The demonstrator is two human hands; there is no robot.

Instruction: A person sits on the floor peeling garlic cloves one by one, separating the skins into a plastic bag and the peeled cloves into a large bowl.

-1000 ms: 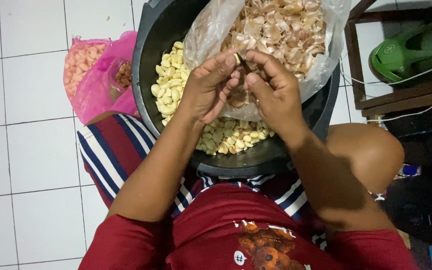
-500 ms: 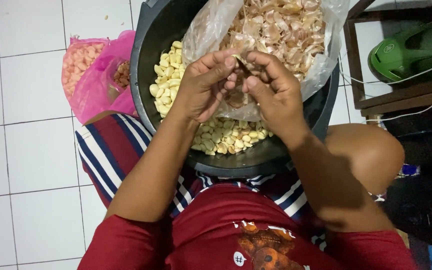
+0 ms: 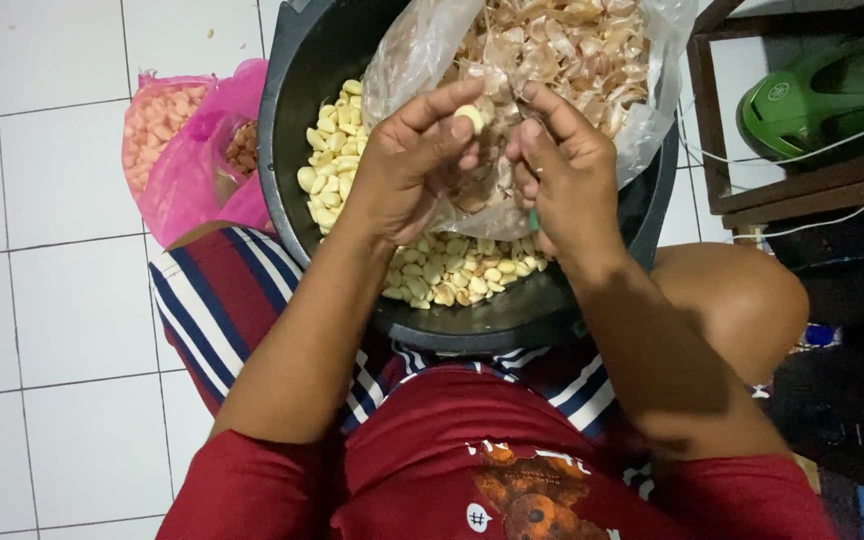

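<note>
A black basin (image 3: 287, 130) rests on my lap and holds a pile of peeled pale garlic cloves (image 3: 334, 150). A clear plastic bag (image 3: 407, 60) full of unpeeled garlic and skins (image 3: 572, 45) lies in the basin's far side. My left hand (image 3: 407, 170) pinches one peeled garlic clove (image 3: 469, 118) between thumb and fingertips, just above the bag. My right hand (image 3: 572, 175) is right beside it with its fingers curled. A small green-handled tool (image 3: 532, 218) pokes out under that hand's palm, and most of it is hidden.
A pink plastic bag (image 3: 167, 150) of cloves lies on the white tiled floor (image 3: 52, 300) left of the basin. A dark wooden frame (image 3: 782, 190) holding a green object (image 3: 817, 95) stands to the right, with white cables (image 3: 802, 150) across it. My knees flank the basin.
My hands have drawn slightly apart. The clove, earlier pinched between both hands, now sits bare and pale in my left fingertips.
</note>
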